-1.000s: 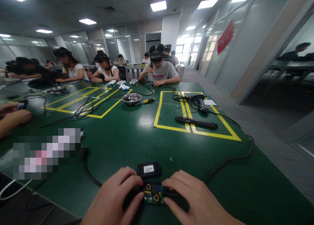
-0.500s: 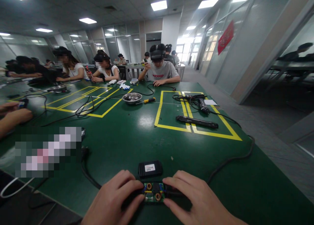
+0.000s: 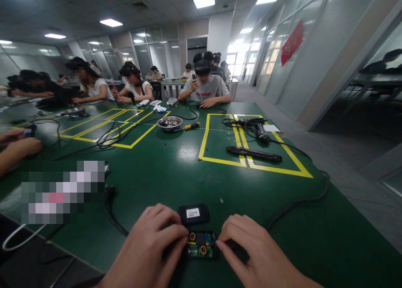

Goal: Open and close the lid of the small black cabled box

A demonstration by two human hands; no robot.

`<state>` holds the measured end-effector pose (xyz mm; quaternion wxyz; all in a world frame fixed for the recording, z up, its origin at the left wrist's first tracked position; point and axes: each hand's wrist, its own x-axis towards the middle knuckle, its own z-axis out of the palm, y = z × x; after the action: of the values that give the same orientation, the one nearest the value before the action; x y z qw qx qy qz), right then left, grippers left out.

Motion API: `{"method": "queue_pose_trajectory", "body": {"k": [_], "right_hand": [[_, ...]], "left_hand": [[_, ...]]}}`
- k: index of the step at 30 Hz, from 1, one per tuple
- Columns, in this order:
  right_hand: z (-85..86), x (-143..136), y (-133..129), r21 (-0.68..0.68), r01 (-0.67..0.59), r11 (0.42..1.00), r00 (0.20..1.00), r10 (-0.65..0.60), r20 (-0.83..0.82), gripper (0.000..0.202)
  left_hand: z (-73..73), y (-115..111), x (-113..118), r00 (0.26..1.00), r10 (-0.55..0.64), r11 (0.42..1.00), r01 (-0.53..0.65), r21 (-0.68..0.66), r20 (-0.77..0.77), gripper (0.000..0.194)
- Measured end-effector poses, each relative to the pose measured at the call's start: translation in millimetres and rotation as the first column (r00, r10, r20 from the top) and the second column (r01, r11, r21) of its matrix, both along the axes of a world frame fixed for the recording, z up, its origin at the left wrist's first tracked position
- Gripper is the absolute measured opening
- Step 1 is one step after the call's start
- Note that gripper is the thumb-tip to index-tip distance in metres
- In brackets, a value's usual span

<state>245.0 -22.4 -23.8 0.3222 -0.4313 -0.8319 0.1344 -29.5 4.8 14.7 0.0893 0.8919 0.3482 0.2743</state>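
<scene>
Low in the head view, a small green circuit board (image 3: 201,244) with copper coils sits in a shallow black case (image 3: 211,256). My left hand (image 3: 153,242) pinches the left end of the case between thumb and fingers. At the opposite end, the thumb and forefinger of my right hand (image 3: 251,248) close on the right edge of the case, where blue wires run. Just beyond lies a black cover (image 3: 194,214) with a white label, flat on the green table (image 3: 176,175). My fingers hide both ends of the case.
Black cables lie on both sides. Further off are a metal bowl (image 3: 169,123), a yellow-black screwdriver (image 3: 191,126), a black rod-shaped tool (image 3: 254,153) and a clamp-like black tool (image 3: 262,134). Another person's hands (image 3: 23,143) are at left. Several people sit around the table.
The board now sits within the case rim, where before it was squeezed between spread fingers. My right fingertips have drawn together at the edge, and the view has shifted slightly.
</scene>
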Motion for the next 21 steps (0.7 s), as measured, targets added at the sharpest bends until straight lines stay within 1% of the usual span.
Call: {"method": "queue_pose_trajectory", "body": {"k": [2, 5, 7, 9, 12, 14, 15, 16, 18, 20, 21], "right_hand": [[-1.3, 0, 1, 0.032, -0.008, 0.999, 1.0, 0.008, -0.006, 0.023], [-1.7, 1, 2, 0.058, -0.014, 0.998, 1.0, 0.015, -0.008, 0.023], [-1.3, 1, 3, 0.06, -0.011, 0.998, 1.0, 0.011, -0.004, 0.022], [-0.8, 1, 3, 0.056, -0.007, 0.998, 1.0, 0.007, -0.001, 0.022], [-1.3, -1, 1, 0.044, 0.005, 0.999, 1.0, -0.005, -0.001, 0.022], [-2.0, -2, -1, 0.02, 0.041, 0.999, 0.999, -0.041, -0.017, 0.021], [-2.3, -2, -3, 0.006, 0.064, 0.998, 0.997, -0.064, -0.037, 0.023], [-2.4, -1, -4, -0.009, 0.076, 0.997, 0.995, -0.076, -0.061, 0.028], [-2.2, 0, -7, -0.033, 0.07, 0.997, 0.992, -0.073, -0.099, 0.047], [-1.4, 1, -7, -0.055, 0.032, 0.998, 0.995, -0.038, -0.096, 0.063], [-1.0, 1, -7, -0.074, 0.011, 0.997, 0.997, -0.017, -0.077, 0.066]], "left_hand": [[0.0, 6, 10, 0.999, 0.032, 0.999, -0.032, -0.031, 0.01, 0.034], [-5.5, 17, 22, 0.991, 0.102, 0.985, -0.113, -0.13, -0.087, 0.038], [-10.3, 24, 26, 0.98, 0.139, 0.965, -0.166, -0.201, -0.141, 0.04], [-14.3, 28, 26, 0.979, 0.153, 0.953, -0.182, -0.242, -0.135, 0.043], [-15.7, 26, 20, 0.992, 0.123, 0.966, -0.127, -0.226, -0.03, 0.047], [-12.1, 19, 15, 0.996, 0.063, 0.977, -0.049, -0.209, 0.059, 0.049], [-9.1, 14, 12, 0.996, 0.02, 0.975, 0.0, -0.221, 0.088, 0.051], [-5.5, 10, 9, 0.994, -0.023, 0.97, 0.048, -0.239, 0.11, 0.054], [1.5, 2, 3, 0.989, -0.11, 0.947, 0.136, -0.293, 0.103, 0.058], [6.1, -3, -1, 0.986, -0.145, 0.941, 0.164, -0.295, 0.085, 0.061], [7.0, -5, -2, 0.986, -0.152, 0.942, 0.167, -0.29, 0.075, 0.062]]}}
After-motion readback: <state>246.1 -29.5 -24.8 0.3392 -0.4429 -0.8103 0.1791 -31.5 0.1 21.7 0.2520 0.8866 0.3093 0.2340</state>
